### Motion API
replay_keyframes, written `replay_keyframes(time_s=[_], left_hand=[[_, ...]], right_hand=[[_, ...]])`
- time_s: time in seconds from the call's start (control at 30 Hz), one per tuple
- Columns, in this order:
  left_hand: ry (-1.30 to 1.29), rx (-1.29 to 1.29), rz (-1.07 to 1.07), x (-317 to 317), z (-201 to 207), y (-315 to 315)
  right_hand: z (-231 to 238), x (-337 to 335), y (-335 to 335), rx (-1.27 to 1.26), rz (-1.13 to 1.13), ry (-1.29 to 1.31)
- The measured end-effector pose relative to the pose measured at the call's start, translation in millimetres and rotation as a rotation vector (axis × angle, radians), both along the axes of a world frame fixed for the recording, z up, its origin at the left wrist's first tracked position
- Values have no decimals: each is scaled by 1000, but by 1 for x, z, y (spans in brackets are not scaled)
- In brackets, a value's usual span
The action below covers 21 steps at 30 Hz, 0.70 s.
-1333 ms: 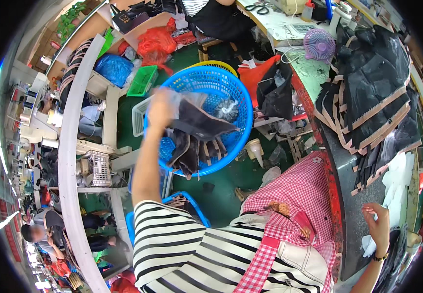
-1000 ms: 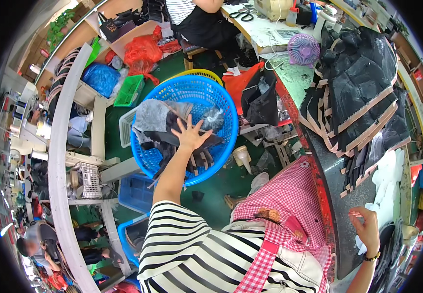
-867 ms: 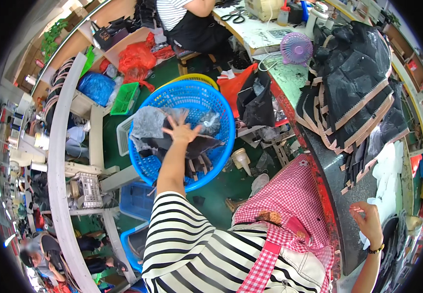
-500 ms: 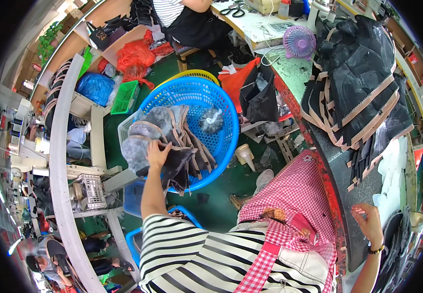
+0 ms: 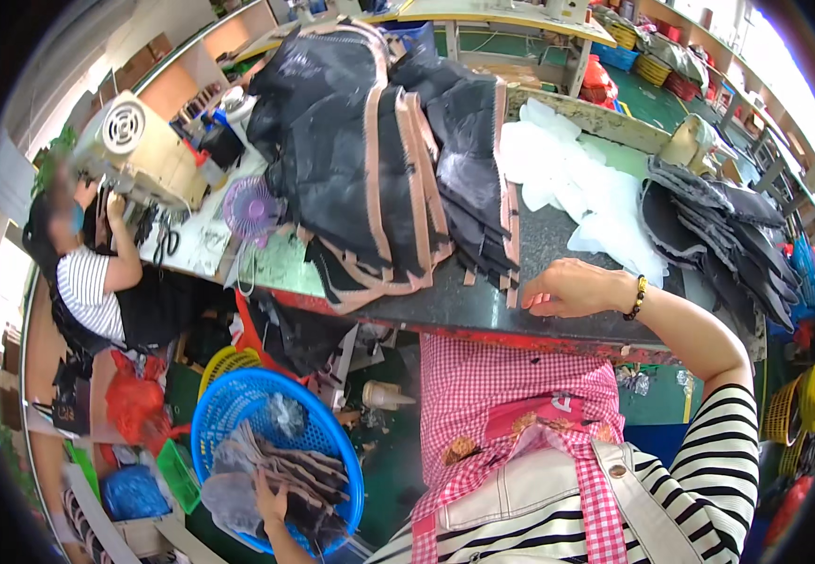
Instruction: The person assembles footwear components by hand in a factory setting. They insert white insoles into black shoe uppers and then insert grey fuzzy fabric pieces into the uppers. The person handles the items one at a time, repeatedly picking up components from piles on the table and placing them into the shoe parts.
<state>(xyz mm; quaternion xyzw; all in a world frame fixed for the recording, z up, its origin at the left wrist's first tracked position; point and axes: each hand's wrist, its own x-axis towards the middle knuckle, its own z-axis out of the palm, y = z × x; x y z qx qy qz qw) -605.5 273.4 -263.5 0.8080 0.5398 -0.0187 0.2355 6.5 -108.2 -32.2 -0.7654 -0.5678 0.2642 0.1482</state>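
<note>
My left hand rests on dark and grey fabric pieces with tan edging, stacked in a blue plastic basket at the lower left. Its fingers are apart, and I see nothing gripped in them. Above the black worktable is my right hand, fingers loosely bent, with nothing visible in them. Close to its fingertips hang the ends of a large pile of black pieces with tan zigzag-cut borders. A clear bag with something inside also lies in the basket.
White sheets and a stack of dark, fuzzy-edged pieces lie to the right on the table. A purple fan stands at its left. A co-worker sits at a sewing machine. Below is a green crate.
The view has swung right toward the table. My right hand has moved inward over the tabletop, close to the black pile. My left hand remains at the pieces in the basket.
</note>
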Motion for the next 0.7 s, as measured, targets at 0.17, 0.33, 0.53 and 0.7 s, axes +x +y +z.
replay_keyframes(time_s=[0.17,0.33,0.53,0.7], left_hand=[[-679,302,-59,242,140,-28],[-975,929,-567,512,256,-47],[-489,785,-578,613,306,-27],[-763,801,-469,593,341,89]], right_hand=[[-19,41,4,228,-265,80],[-26,37,15,293,-129,29],[-23,36,-96,252,-261,-17],[-39,63,-186,335,-719,66]])
